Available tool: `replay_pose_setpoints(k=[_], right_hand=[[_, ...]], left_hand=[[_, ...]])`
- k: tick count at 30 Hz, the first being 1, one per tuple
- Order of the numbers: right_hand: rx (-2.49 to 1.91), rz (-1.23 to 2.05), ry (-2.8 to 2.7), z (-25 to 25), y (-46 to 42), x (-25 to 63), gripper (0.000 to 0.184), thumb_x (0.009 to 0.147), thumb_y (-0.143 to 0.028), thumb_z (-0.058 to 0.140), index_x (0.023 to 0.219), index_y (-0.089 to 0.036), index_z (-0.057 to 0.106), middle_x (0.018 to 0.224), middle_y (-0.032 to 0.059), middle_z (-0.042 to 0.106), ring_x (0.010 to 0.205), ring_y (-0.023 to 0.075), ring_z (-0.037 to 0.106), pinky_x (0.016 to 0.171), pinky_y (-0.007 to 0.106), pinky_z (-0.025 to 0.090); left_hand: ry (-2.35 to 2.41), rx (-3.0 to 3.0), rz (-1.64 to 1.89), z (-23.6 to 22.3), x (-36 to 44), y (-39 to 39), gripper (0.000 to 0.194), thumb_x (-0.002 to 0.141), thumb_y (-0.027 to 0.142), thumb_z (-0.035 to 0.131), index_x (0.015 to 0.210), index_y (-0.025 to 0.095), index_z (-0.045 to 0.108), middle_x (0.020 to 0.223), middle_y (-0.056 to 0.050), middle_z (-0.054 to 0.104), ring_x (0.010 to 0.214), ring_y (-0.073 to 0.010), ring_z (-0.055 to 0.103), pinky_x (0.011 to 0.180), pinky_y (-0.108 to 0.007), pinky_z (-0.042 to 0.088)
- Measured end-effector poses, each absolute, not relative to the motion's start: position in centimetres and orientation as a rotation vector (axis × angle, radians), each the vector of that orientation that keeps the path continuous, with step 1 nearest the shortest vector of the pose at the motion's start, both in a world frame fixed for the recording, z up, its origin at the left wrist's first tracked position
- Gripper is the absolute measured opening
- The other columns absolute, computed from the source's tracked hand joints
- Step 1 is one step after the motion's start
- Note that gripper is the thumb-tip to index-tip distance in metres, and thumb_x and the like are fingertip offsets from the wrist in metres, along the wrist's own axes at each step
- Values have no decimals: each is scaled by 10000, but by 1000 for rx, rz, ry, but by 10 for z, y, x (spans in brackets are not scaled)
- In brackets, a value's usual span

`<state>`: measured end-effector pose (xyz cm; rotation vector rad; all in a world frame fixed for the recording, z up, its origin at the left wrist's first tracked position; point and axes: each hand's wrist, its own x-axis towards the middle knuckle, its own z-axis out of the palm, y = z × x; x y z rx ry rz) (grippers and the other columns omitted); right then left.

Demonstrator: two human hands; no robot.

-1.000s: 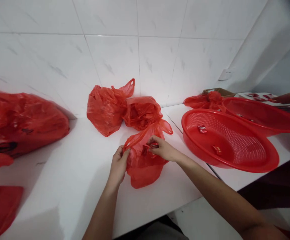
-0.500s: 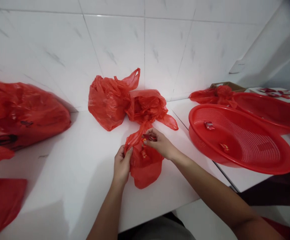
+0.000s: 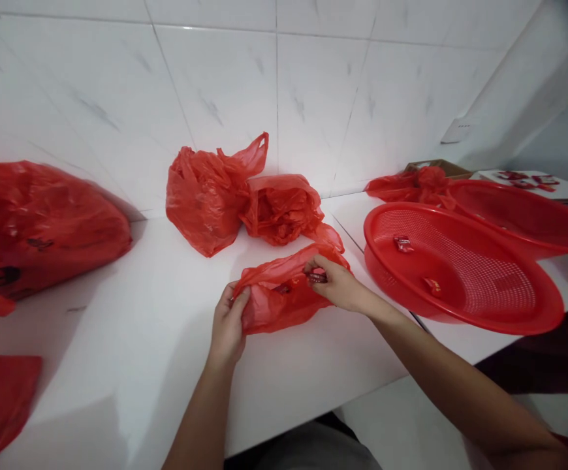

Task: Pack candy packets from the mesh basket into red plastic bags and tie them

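Observation:
A thin red plastic bag (image 3: 277, 313) is spread open low over the white table. My left hand (image 3: 229, 321) pinches its left edge between thumb and fingers. At the bag's right side, my right hand (image 3: 335, 282) is closed on a small dark red wrapped packet (image 3: 317, 277), and its fingers touch or lie close to the bag's rim. Inside the bag's mouth lies another small red packet (image 3: 283, 288). The fingertips of my right hand are partly hidden, so whether they also grip the plastic I cannot tell.
Behind the bag, crumpled red bags (image 3: 205, 202) lean near the tiled wall. A red perforated basket (image 3: 460, 267) on the right holds two small packets, with another red basket (image 3: 523, 212) behind it. A large filled red bag (image 3: 49, 222) lies at left on the white table (image 3: 166, 352).
The bag's mouth has been pulled wider. My right hand has moved right with a packet, away from my left hand, which still grips the edge. The view has shifted slightly.

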<state>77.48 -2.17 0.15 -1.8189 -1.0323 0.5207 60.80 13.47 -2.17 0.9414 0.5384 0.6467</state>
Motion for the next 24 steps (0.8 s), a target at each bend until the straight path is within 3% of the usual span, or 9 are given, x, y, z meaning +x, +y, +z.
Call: replay_pose_setpoints(k=[8,12,15,19,21,24], right_hand=[[-1755,412,-1114,10,-8,769,115,834,-247,536,937,-212,496,948,10,587,826,135,576,780,313,480],[-1786,430,-1152,24,-14,759,240,804,-328,641,1009,-236,559,1056,23,624,956,167,613,846,333,492],[-1825,218,-1170,49,-33,768,275,828,-375,629,1068,-249,584,1091,26,636,1003,181,608,880,352,490],[-2062,-89,-1025,79,-89,827,207,867,-388,557,990,-229,607,1027,41,659,944,198,623,855,367,496],[-2336,-58,-907,80,-122,860,237,833,-379,591,1009,-223,619,1048,64,660,969,237,621,866,399,486],[-2572,290,-803,58,-160,889,429,672,-311,750,1079,-221,647,1120,99,653,1019,303,615,870,422,484]], left_hand=[[523,891,581,-24,607,135,272,756,303,737,982,193,633,945,-13,683,829,-117,640,740,-200,516],[503,922,571,-23,606,134,269,759,305,733,985,194,639,918,-12,683,800,-118,634,720,-197,520],[545,906,571,-20,605,134,259,725,300,762,929,201,639,852,6,679,722,-103,623,648,-170,514],[612,897,557,-15,606,134,304,669,307,803,908,209,642,813,16,680,678,-100,615,603,-160,516],[624,912,545,-14,606,133,332,646,317,817,914,216,650,810,21,680,669,-103,615,579,-156,514],[637,931,534,-14,605,133,357,624,325,828,925,228,663,802,29,680,661,-108,620,555,-153,513]])
